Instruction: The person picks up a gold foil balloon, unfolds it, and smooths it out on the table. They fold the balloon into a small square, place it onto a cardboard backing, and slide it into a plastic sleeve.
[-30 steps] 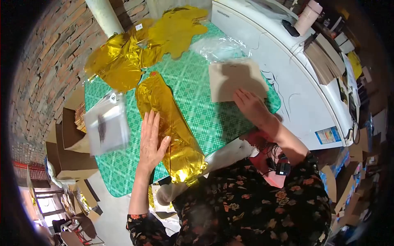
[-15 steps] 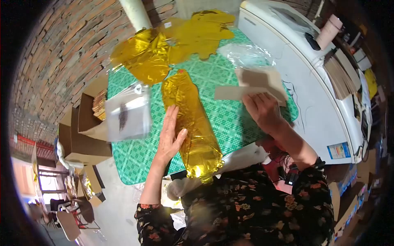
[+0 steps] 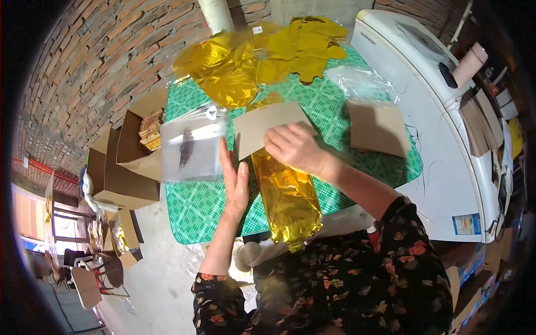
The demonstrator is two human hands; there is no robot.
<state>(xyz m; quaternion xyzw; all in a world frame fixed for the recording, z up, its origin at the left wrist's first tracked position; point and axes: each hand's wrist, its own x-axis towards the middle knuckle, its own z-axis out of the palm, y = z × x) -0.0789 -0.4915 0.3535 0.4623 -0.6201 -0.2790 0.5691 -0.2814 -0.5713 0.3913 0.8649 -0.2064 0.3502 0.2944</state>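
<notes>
A long, flat gold foil balloon point(image 3: 287, 195) lies lengthwise on the green checked tablecloth point(image 3: 209, 215), its near end hanging at the table edge by my body. A tan cardboard sheet point(image 3: 262, 124) covers the balloon's upper part. My right hand point(image 3: 293, 146) grips this sheet near its lower edge, fingers bent over it. At the sheet's left side is my left hand point(image 3: 234, 187), resting on its edge with the fingers stretched out and the thumb apart. Left of that hand lies a clear plastic bag stack point(image 3: 192, 151) with a dark print.
More gold foil point(image 3: 229, 64) is spread across the back of the table. On the right are a cardboard stack point(image 3: 377, 128) and crumpled clear plastic point(image 3: 365, 81). A white freezer point(image 3: 430, 139) borders the table's right side; open cardboard boxes point(image 3: 125, 178) stand at its left.
My right hand has moved left from the cardboard stack, bringing one sheet over the balloon. My left hand has shifted off the balloon to its left side. The camera view has turned slightly.
</notes>
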